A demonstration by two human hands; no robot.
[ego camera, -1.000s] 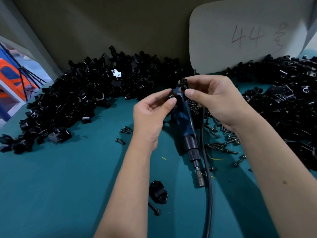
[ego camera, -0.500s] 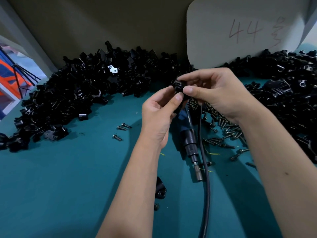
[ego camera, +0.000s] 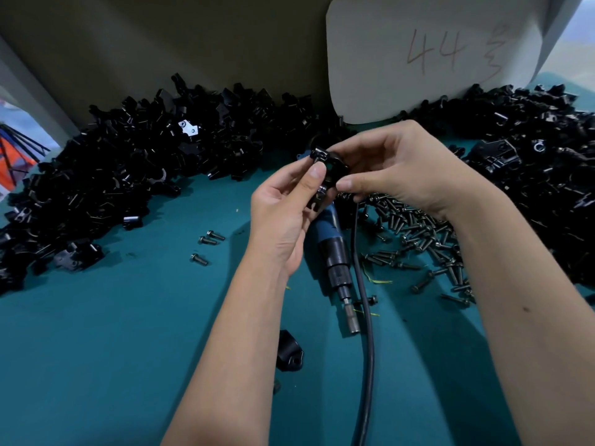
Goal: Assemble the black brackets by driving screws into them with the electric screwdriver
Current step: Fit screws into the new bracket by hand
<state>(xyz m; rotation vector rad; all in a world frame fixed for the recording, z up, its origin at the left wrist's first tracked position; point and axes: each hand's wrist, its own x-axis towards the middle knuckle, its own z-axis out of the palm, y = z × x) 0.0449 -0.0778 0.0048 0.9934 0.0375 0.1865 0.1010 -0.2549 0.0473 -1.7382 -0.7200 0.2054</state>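
Note:
Both hands hold one black bracket point(ego camera: 328, 169) up over the teal table. My left hand point(ego camera: 283, 217) pinches its near side with thumb and fingers. My right hand point(ego camera: 399, 165) grips its right side with curled fingers. A screw head shows at the bracket's top left. The electric screwdriver point(ego camera: 335, 252), blue and black, lies on the table under the hands with its bit pointing toward me. Its black cable point(ego camera: 363, 317) runs down to the near edge. Loose screws point(ego camera: 418, 233) lie in a heap under my right wrist.
A large heap of black brackets point(ego camera: 122, 175) fills the back left, another heap point(ego camera: 531, 162) the right. One bracket point(ego camera: 289, 355) lies near my left forearm. Three screws point(ego camera: 209, 243) lie left of centre. A white card marked 44 point(ego camera: 431, 53) leans on the back wall.
The bracket has turned between my fingers, with both hands staying together above the screwdriver. My head has moved closer, so the view has shifted slightly.

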